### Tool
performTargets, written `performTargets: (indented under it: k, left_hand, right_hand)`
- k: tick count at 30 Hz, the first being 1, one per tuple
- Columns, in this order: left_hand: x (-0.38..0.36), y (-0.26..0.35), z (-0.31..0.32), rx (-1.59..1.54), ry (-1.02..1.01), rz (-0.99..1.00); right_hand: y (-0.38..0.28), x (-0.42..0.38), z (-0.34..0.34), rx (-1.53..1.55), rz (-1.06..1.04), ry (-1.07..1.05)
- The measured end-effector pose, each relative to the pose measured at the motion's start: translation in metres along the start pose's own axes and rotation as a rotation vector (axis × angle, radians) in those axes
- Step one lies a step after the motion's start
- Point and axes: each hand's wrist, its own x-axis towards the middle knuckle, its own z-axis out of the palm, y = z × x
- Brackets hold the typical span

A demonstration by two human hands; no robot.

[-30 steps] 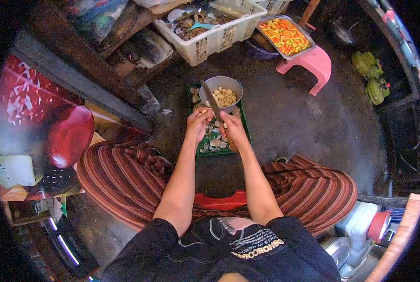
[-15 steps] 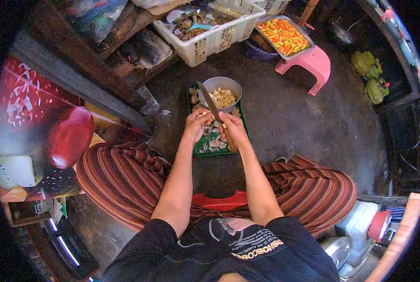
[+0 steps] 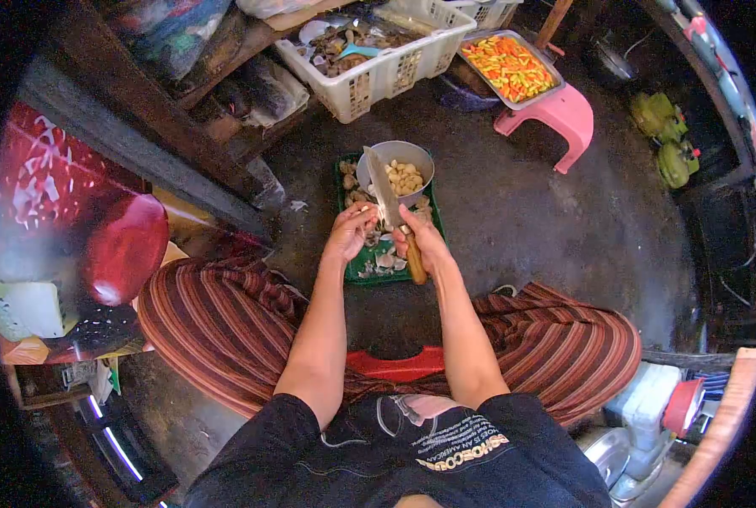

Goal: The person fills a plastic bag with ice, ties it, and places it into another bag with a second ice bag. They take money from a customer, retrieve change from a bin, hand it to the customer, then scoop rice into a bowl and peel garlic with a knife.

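Observation:
My right hand (image 3: pixel 423 234) is wrapped round the wooden handle of a knife (image 3: pixel 381 182), its broad blade pointing away from me and up over the bowl's near left side. My left hand (image 3: pixel 351 230) pinches a small pale garlic clove (image 3: pixel 368 213) beside the blade; the fingers partly cover it. Beyond both hands, a grey metal bowl (image 3: pixel 429 173) holds peeled garlic cloves (image 3: pixel 405 178). It rests on a green tray (image 3: pixel 442 222), where unpeeled garlic (image 3: pixel 348 176) lies on the left and loose garlic skins (image 3: pixel 388 261) are scattered nearest me.
A white plastic basket (image 3: pixel 354 99) with mixed contents and a blue-handled utensil stands at the back. Right of it, a metal tray of red and yellow chillies (image 3: pixel 513 68) sits by a pink stool (image 3: pixel 568 127). Wooden beams (image 3: pixel 162 102) rise at the left; green containers (image 3: pixel 674 144) are at the right.
The knife has turned so its blade shows a broader, lighter face and more of its handle is visible. My left hand stays almost in place, slightly lower.

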Motion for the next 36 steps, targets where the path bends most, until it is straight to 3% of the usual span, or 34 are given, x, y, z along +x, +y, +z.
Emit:
performTargets:
  k: [4, 9, 13, 24, 30, 36]
  left_hand:
    - [0.002, -0.002, 0.0, -0.055, 0.006, -0.005]
    - [-0.002, 0.011, 0.03, 0.359, 0.138, 0.025]
    - [0.002, 0.012, 0.036, 0.419, 0.142, 0.065]
    - [0.005, -0.007, 0.03, 0.087, 0.121, 0.049]
    - [0.009, -0.02, 0.024, -0.101, 0.103, 0.077]
    - [0.011, -0.021, 0.026, -0.069, 0.185, 0.084]
  right_hand:
    - [0.002, 0.0, 0.002, 0.013, -0.004, 0.012]
    - [0.007, 0.005, 0.005, -0.33, -0.268, 0.221]
    - [0.004, 0.002, 0.009, -0.351, -0.298, 0.225]
    - [0.005, 0.0, -0.003, 0.123, -0.103, 0.16]
    - [0.006, 0.002, 0.001, 0.137, -0.122, 0.193]
    - [0.007, 0.004, -0.001, 0.105, -0.124, 0.172]
